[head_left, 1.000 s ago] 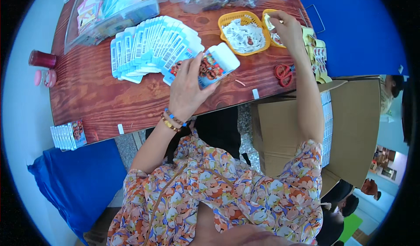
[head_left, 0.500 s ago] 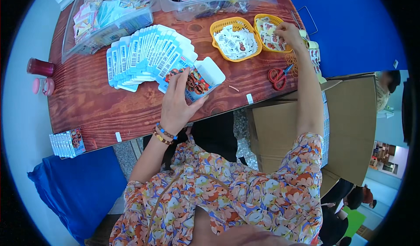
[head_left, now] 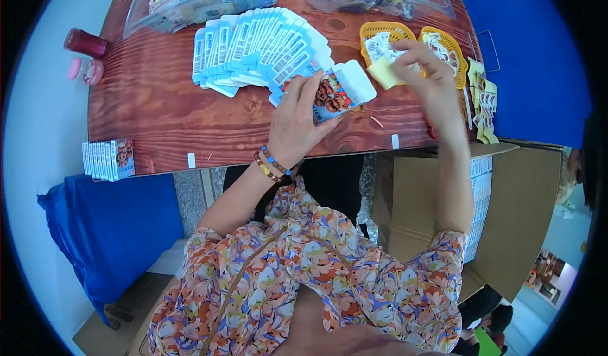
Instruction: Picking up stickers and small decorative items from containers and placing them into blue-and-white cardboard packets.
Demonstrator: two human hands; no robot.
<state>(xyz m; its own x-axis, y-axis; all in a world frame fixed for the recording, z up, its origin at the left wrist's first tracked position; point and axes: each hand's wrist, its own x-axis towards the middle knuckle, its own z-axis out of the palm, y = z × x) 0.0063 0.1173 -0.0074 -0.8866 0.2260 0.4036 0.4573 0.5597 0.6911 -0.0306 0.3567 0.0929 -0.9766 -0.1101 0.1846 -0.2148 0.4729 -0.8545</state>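
Observation:
My left hand is closed on a small blue cardboard box with a cartoon picture; its white end flap stands open to the right. Against the left side of that box lies a fan of flattened blue boxes. My right hand pinches a pale yellow slip of paper just right of the open flap, apart from it. Behind the right hand sit two yellow plastic baskets, the left one with white printed slips and the right one with picture slips.
Two clear plastic bins of small goods stand at the table's far side. A dark red jar and a pink-lidded jar are at left. Assembled small boxes line the near left corner. A large open carton stands right of me.
My right hand has come out of the right basket and moved left toward the box, carrying a pale yellow slip. My left hand keeps its hold on the box. The whole view has shifted.

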